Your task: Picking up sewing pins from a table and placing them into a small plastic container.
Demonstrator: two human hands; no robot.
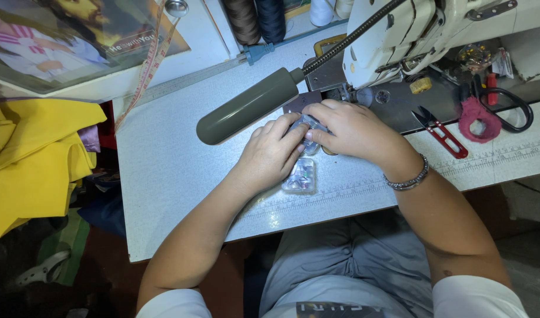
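My left hand point(274, 151) and my right hand point(351, 129) meet over the pale sewing table point(175, 171), just in front of the white sewing machine point(411, 35). Between the fingertips of both hands is a small clear plastic packet point(310, 125) with tiny shiny pieces inside. A second clear packet point(300, 176) of the same kind lies flat on the table right below my left hand. My right wrist wears a beaded bracelet point(408, 179).
A grey-green lamp head point(246, 107) on a flexible neck hangs over the table left of my hands. Red thread snips point(439, 131) and black scissors with a pink wrap point(496, 109) lie at the right. Yellow cloth point(31, 159) is piled left. A measuring tape point(145, 70) hangs.
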